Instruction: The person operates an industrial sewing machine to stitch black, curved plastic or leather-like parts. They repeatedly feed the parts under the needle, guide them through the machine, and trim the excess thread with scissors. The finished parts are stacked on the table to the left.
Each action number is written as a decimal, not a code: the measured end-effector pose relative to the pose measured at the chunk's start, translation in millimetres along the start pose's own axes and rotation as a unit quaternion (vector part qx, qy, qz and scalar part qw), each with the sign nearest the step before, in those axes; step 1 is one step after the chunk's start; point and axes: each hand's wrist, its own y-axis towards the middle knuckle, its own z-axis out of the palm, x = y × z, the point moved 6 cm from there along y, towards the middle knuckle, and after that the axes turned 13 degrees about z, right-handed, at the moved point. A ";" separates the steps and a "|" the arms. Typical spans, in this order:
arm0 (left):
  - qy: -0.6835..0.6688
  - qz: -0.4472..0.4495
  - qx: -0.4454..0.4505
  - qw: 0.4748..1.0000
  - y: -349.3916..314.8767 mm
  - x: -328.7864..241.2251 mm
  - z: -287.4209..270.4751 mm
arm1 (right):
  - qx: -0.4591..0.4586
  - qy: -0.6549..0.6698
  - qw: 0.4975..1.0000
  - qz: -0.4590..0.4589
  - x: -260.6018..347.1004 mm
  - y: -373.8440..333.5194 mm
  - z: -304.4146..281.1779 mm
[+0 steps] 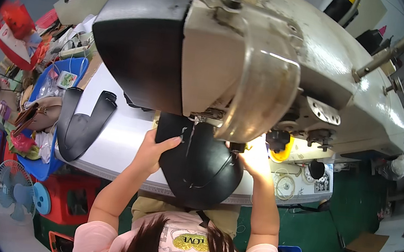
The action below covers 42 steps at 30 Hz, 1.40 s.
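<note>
A glossy black piece that looks like leather [201,172], with a domed part and a seam line, lies under the needle area of a large sewing machine [333,56]. My left hand [154,149] pinches its left edge, thumb on top and the other fingers hidden beneath. At the right edge, my right hand [255,159] holds the same piece; strong lamp light and machine parts hide most of its fingertips. A curved clear guard [267,99] hangs in front of the machine head. The needle tip itself is hard to make out.
On the white table [126,141] to the left lies a curved black strip-like piece [78,133]. A blue bin [42,169] with bags and scraps stands beyond it, near a fan [15,190] and a red stool [63,194]. A thread spool [284,185] sits at right.
</note>
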 end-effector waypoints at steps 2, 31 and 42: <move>-0.014 0.010 -0.003 1.000 10.7 3.2 3.9 | 0.026 0.143 0.989 0.002 -8.7 4.5 -2.0; -0.029 0.040 -0.041 0.998 32.3 0.8 21.2 | 0.157 0.795 0.586 -0.002 -89.2 50.3 -1.1; -0.013 0.056 0.014 0.998 -3.2 16.5 21.8 | -0.175 0.198 0.943 -0.202 22.3 -22.3 -15.1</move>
